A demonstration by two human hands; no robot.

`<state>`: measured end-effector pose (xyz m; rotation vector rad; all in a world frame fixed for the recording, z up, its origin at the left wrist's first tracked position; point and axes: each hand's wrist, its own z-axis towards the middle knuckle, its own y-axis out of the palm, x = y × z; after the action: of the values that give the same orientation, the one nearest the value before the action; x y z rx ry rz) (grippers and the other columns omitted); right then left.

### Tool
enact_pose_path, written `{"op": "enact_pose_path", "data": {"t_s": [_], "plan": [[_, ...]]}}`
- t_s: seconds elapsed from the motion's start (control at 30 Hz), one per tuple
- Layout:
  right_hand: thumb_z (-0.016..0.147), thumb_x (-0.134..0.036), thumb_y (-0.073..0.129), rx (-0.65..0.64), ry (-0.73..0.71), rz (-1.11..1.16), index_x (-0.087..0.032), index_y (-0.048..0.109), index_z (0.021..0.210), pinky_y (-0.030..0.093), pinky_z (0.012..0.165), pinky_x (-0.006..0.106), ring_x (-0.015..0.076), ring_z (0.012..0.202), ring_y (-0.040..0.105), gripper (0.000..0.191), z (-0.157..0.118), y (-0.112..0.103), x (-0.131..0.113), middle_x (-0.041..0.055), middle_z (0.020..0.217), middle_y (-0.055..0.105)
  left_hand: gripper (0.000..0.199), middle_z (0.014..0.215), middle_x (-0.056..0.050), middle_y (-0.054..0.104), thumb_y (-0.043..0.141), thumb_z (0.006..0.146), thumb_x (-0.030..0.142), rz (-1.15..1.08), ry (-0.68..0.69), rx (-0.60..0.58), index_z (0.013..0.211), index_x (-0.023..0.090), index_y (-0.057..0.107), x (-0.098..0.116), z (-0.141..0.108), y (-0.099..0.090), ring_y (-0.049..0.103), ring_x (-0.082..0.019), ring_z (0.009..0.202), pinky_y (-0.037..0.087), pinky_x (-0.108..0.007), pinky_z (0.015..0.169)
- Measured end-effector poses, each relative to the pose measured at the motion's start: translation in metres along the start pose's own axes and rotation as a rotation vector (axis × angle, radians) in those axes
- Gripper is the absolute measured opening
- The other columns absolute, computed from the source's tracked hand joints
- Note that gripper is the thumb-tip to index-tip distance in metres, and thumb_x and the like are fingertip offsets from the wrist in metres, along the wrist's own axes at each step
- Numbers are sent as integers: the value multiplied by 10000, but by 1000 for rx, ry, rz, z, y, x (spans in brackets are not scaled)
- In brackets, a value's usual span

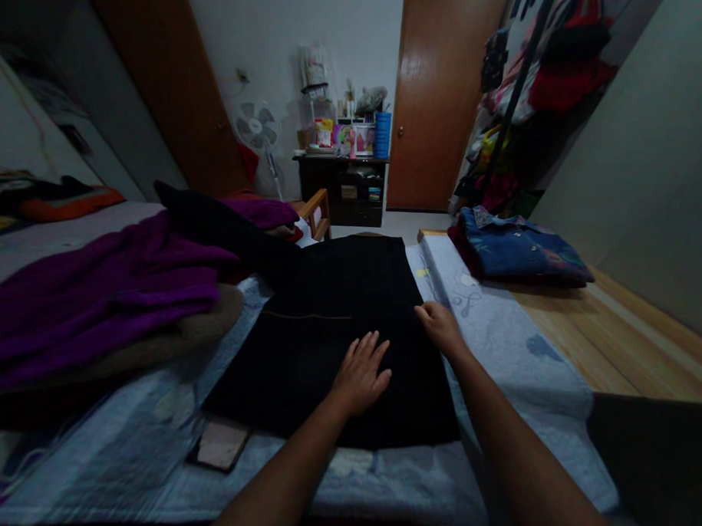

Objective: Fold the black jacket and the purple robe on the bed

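Pale blue sheet (528, 387) lies nearest, and on it is spread a black garment (308, 356). The left hand (363, 374) rests flat upon this garment, gripping nothing; the right hand (439, 327) pinches its right edge. Farther are a folded blue shirt (517, 246) and a brown door (437, 99).

Dark cabinet (319, 191), crowded on top
It is flanked by a white fan (256, 125) and a closed wooden door (434, 99).
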<state>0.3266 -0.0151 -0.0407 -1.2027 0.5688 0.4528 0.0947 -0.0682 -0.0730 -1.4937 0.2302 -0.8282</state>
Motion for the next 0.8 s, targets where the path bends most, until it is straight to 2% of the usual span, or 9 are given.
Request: {"op": "enact_pose_path", "data": {"t_s": [0.07,0.13,0.23,0.33,0.43,0.53,0.7,0.73,0.8], "plan": [[843,-303,477,27,-78,-100,-163,651,997,437,859,340,222,984,594,272,1,10,-2,109,1052,667,581,1584,-93,235,410,943,443,7,1,-1,1479,237,320,-1,0,1,181,-231,1462,170,-481,1179],[833,-255,505,16,-107,-218,-155,617,1154,385,979,395,251,1175,519,354,-1,20,-6,142,1265,593,581,1583,-90,238,401,945,446,14,2,-3,1480,235,320,-1,0,1,176,-230,1464,168,-479,1181],[877,-273,492,-14,-71,-353,-166,676,1044,358,1001,437,275,1164,526,270,-3,27,-14,139,1203,631,580,1582,-87,241,406,943,436,15,-5,-11,1480,235,320,0,0,0,178,-231,1463,168,-477,1184],[907,-283,452,77,-76,-380,-167,691,917,371,980,428,264,1074,568,266,0,27,-26,132,1072,670,580,1581,-94,243,420,937,423,12,-13,-13,1475,227,327,2,1,-2,177,-234,1464,168,-481,1184],[919,-283,434,104,-176,-297,-140,643,1095,386,989,386,241,1109,564,308,5,38,-35,132,1135,656,575,1576,-104,253,431,930,419,-6,-7,1,1459,209,345,3,0,-2,177,-238,1463,163,-487,1187],[931,-282,421,45,-241,-290,-124,580,1230,343,1051,409,249,1245,493,374,3,58,-34,142,1276,603,560,1539,-119,331,440,925,440,-65,-11,55,1414,173,388,3,-2,0,231,-235,1447,184,-467,1189],[933,-299,440,-11,-258,-385,-123,586,1247,295,1081,463,293,1331,408,388,-5,77,-25,148,1368,544,458,1472,-136,421,347,965,384,-79,-240,347,1353,152,423,-13,3,-8,280,-229,1426,211,-473,1178],[933,-301,441,-6,-262,-395,-126,584,1251,295,1081,462,293,1330,410,391,-6,77,-25,146,1370,543,464,1489,-136,401,338,967,367,-47,-271,352,1375,155,404,-20,8,-13,267,-238,1433,204,-489,1175],[933,-303,441,10,-266,-412,-129,585,1253,296,1079,457,293,1324,418,391,-5,77,-24,142,1366,548,488,1523,-130,361,339,965,351,20,-290,250,1412,161,377,-38,22,-22,255,-253,1438,211,-498,1169]]}}
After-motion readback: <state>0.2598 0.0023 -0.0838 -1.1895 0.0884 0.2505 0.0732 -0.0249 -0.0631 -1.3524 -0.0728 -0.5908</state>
